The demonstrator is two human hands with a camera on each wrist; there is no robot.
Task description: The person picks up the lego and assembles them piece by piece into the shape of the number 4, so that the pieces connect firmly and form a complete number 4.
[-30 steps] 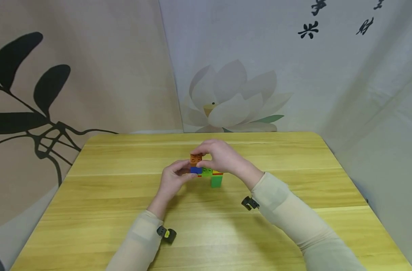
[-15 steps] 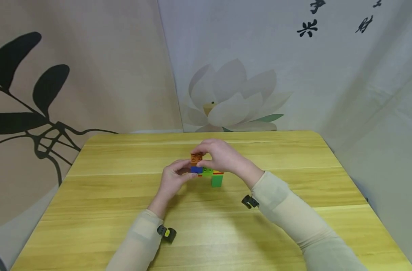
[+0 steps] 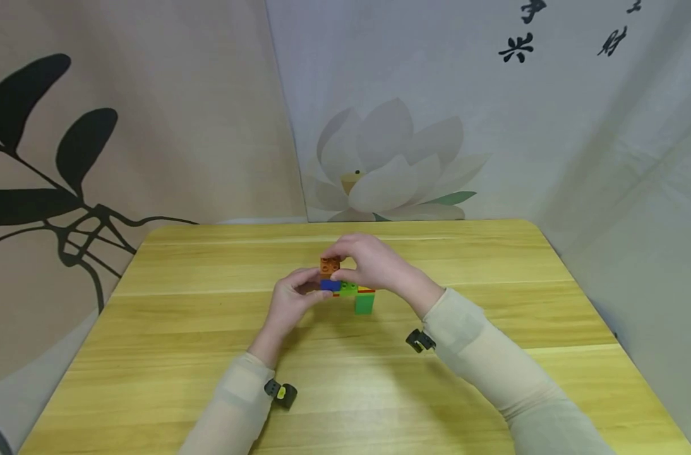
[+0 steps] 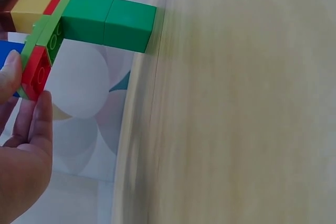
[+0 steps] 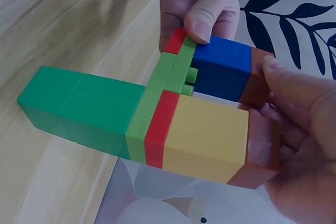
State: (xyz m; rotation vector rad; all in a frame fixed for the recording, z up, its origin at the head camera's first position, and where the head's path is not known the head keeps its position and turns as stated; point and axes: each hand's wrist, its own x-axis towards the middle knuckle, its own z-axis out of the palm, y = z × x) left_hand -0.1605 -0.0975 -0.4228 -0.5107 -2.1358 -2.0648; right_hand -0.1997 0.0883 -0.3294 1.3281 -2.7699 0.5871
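Note:
Both hands hold a structure of toy building bricks over the far middle of the table. Two green bricks [image 5: 100, 106] form its lower leg, below light green plates [image 5: 152, 103]. On top sit a red plate [image 5: 161, 129], a yellow brick [image 5: 207, 135] and a brown brick [image 5: 257, 153]. Beside that column, a blue brick [image 5: 223, 69] carries another brown brick [image 5: 256, 77]. My left hand [image 3: 285, 306] pinches the plates' end, thumb at the blue brick, fingertips under a lower red brick [image 4: 37, 73]. From above, my right hand [image 3: 374, 262] grips the brown brick on the blue one.
The wooden table [image 3: 345, 392] stretches in front of both forearms. Behind its far edge hangs a light cloth backdrop [image 3: 220, 126] printed with leaves and a lotus. Dark wrist devices [image 3: 420, 341] sit at both cuffs.

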